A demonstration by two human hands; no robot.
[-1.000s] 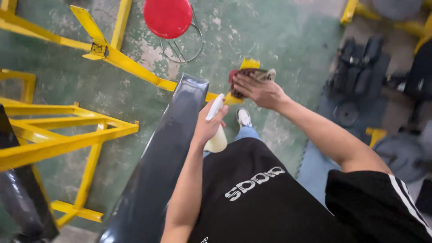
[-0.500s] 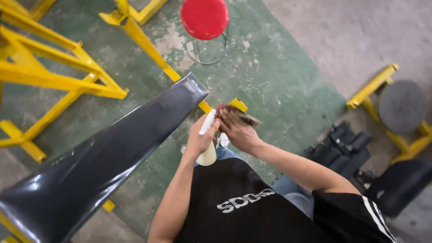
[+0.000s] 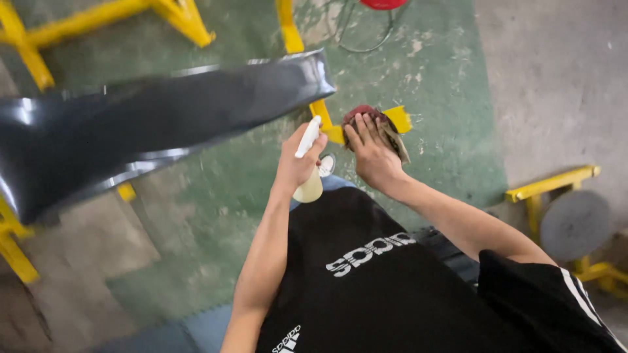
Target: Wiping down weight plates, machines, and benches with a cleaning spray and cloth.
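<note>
My left hand (image 3: 297,160) grips a white spray bottle (image 3: 309,186) with its nozzle pointing up and to the right. Close beside it, my right hand (image 3: 371,153) holds a dark red crumpled cloth (image 3: 364,117), fingers spread over it. Both hands hover in front of my black shirt, just past the end of a long black padded bench (image 3: 150,124) that stretches away to the left.
Yellow steel frames (image 3: 98,19) stand at the top left and a yellow bar (image 3: 324,114) runs under the bench end. A red stool (image 3: 383,3) is at the top edge. A yellow stand with a round grey pad (image 3: 575,222) sits at right. The floor is worn green.
The view has swung, so the bench now lies nearly level across the top left. My hands stay together, bottle and cloth still held; the right hand's fingers have spread over the cloth.
</note>
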